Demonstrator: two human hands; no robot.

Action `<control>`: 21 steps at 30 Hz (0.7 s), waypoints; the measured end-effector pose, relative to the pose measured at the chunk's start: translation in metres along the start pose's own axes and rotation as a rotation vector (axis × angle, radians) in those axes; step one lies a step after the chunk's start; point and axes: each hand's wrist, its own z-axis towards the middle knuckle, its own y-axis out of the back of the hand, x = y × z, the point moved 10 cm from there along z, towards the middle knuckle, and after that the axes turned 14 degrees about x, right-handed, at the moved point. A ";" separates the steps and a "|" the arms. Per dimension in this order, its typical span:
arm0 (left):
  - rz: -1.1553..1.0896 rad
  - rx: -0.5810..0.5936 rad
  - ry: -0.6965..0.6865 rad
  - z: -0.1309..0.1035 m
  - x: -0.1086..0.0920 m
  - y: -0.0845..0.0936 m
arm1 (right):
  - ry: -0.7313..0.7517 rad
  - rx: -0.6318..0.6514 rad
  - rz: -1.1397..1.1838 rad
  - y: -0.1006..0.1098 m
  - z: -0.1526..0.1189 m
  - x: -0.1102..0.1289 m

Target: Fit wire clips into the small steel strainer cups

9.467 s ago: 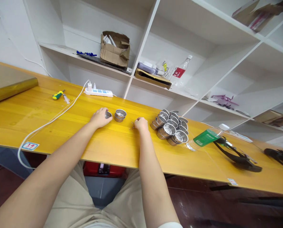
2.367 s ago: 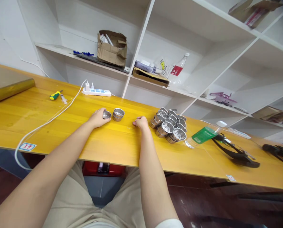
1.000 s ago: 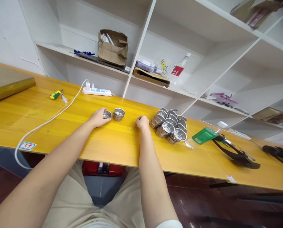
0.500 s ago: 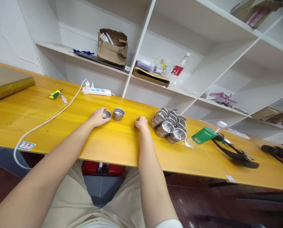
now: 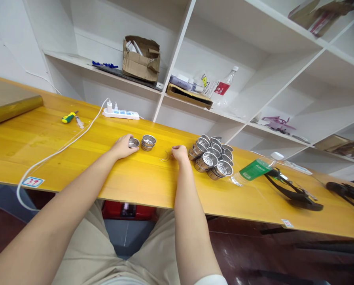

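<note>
My left hand (image 5: 123,146) is curled around a small perforated metal strainer cup (image 5: 133,143), which stands upright on the table with its left side hidden by the fingers. Just right of it stand nested strainer cups (image 5: 148,143), apart from both hands. A thin curved wire (image 5: 165,159) lies on the wood left of my right hand (image 5: 179,153). The right fingers are pinched together; whatever they hold, if anything, is hidden. Stacks of similar cups (image 5: 210,159) stand close together to the right of this hand.
A green-labelled bottle (image 5: 256,168) lies tilted beside the stacks, with black headgear (image 5: 292,192) farther right. At the back sits a power strip (image 5: 122,114), its white cable (image 5: 61,149) crossing the left side. A screwdriver (image 5: 69,117) lies near a syringe-like item (image 5: 80,122).
My right hand has shifted slightly right, away from the curved wire, and more of the wire shows on the table. The left hand stays on its cup.
</note>
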 end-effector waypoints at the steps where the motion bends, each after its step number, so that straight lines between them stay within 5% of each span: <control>1: -0.002 -0.001 0.000 0.000 0.000 0.000 | -0.022 -0.004 0.015 0.002 -0.001 -0.001; 9: -0.079 -0.038 -0.006 -0.006 -0.004 0.006 | 0.014 0.016 0.427 -0.005 -0.019 0.023; 21: -0.126 -0.294 -0.055 -0.022 -0.018 0.038 | 0.081 0.177 0.744 -0.030 -0.034 0.051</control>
